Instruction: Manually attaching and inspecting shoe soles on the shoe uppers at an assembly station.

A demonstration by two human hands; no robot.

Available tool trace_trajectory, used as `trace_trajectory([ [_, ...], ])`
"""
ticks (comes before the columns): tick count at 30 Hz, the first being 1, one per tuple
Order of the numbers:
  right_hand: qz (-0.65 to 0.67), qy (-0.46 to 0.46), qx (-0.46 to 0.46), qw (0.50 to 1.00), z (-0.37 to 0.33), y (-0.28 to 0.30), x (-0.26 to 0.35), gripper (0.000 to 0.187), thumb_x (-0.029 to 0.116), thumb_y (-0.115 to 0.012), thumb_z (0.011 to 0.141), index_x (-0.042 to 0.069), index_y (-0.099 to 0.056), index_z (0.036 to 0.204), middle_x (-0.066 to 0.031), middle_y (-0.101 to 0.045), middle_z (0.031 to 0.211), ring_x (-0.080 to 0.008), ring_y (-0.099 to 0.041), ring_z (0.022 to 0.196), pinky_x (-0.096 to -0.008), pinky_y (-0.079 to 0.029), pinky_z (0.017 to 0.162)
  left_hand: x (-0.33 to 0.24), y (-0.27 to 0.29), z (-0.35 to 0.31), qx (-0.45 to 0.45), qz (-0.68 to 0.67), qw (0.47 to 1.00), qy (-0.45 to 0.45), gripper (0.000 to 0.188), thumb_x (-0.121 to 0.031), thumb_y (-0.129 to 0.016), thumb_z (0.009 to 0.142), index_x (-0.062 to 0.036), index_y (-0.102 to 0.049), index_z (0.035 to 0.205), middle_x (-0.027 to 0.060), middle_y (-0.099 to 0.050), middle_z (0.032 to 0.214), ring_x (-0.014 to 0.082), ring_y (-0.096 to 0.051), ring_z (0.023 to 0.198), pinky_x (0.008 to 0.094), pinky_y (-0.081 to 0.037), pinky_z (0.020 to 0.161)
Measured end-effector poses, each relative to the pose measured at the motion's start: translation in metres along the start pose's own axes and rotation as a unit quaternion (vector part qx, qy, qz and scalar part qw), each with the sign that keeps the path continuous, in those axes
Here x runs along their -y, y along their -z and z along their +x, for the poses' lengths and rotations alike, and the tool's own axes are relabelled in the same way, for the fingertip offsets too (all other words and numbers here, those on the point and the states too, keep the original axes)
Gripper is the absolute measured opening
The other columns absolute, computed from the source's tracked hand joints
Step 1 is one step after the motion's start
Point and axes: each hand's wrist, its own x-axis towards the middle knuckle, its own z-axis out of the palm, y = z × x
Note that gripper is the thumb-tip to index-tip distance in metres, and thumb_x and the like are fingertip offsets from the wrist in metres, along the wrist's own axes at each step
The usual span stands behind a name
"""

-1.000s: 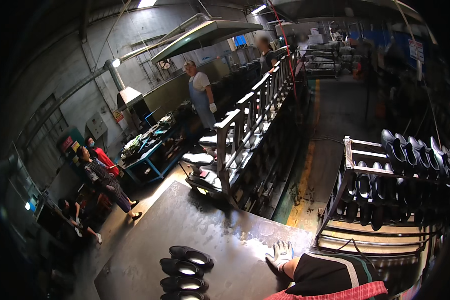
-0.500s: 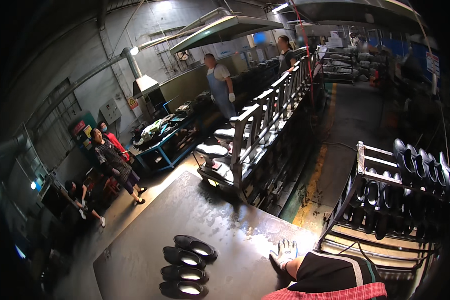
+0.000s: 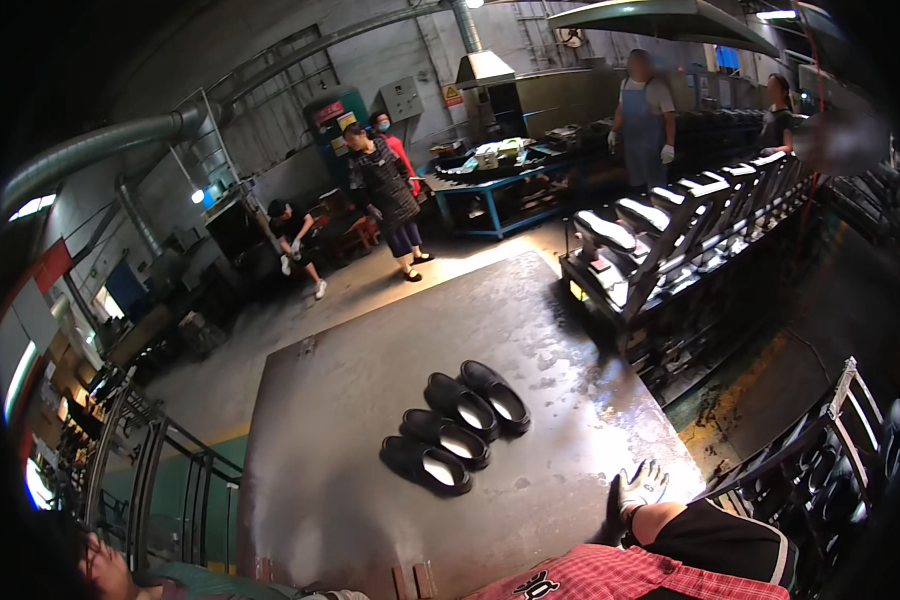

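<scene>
My right hand (image 3: 642, 482), in a pale work glove with its fingers spread, rests on the right front part of the metal-topped table (image 3: 330, 420). It holds nothing. To its left, a slanting row of several black slip-on shoes (image 3: 435, 465) with light insoles lies on the table, apart from the hand. My left hand is out of view.
A rack of dark shoes (image 3: 840, 480) stands close on the right. Beyond the table runs a line of upright shoe forms (image 3: 650, 215). A person (image 3: 110, 570) is at the lower left edge; several others stand or sit farther off, near a blue workbench (image 3: 495, 185).
My view has swung to the left, so the table and shoes appear farther right. A person has come into sight at the lower left. My right hand stays spread on the table.
</scene>
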Motion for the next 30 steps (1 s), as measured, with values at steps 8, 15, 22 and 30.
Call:
trace_trajectory([
  [8, -0.029, 0.012, -0.029, 0.999, 0.009, -0.023, -0.008, 0.073, 0.055, -0.052, 0.09, 0.004, -0.047, 0.143, -0.0169, -0.042, 0.151, -0.0326, -0.032, 0.143, -0.0466, -0.013, 0.122, 0.038, 0.193, -0.255, 0.63, 0.329, 0.574, 0.408, 0.038, -0.032, -0.072, 0.08, -0.0125, -0.068, 0.112, 0.0168, -0.051, 0.134, 0.0392, -0.042, 0.127, 0.0509, -0.035, 0.109],
  [15, -0.064, 0.004, -0.079, 0.995, 0.015, -0.046, -0.023, 0.068, 0.053, -0.054, 0.092, 0.006, -0.048, 0.142, -0.0144, -0.044, 0.15, -0.0342, -0.039, 0.138, -0.0469, -0.024, 0.119, -0.017, 0.336, -0.364, 0.786, 0.368, 0.277, 0.413, 0.065, -0.052, -0.058, 0.088, -0.0136, -0.049, 0.14, 0.0172, -0.032, 0.154, 0.0387, -0.03, 0.14, 0.0561, -0.034, 0.11],
  [22, -0.069, 0.013, -0.067, 0.995, 0.016, -0.047, -0.013, 0.067, 0.052, -0.056, 0.093, 0.007, -0.049, 0.141, -0.0137, -0.047, 0.147, -0.0314, -0.042, 0.136, -0.0464, -0.027, 0.118, -0.042, 0.367, -0.37, 0.805, 0.365, 0.297, 0.361, 0.062, -0.046, -0.061, 0.087, -0.0117, -0.047, 0.137, 0.0173, -0.035, 0.148, 0.0387, -0.037, 0.134, 0.0531, -0.038, 0.107],
  [30, -0.118, -0.042, 0.01, 0.992, 0.024, -0.049, -0.02, 0.073, 0.055, -0.05, 0.094, 0.009, -0.038, 0.149, -0.0091, -0.037, 0.156, -0.03, -0.035, 0.142, -0.044, -0.022, 0.12, -0.036, 0.361, -0.382, 0.774, 0.406, 0.344, 0.342, 0.051, -0.043, -0.061, 0.086, -0.0123, -0.054, 0.127, 0.011, -0.05, 0.131, 0.0342, -0.046, 0.121, 0.0498, -0.04, 0.101],
])
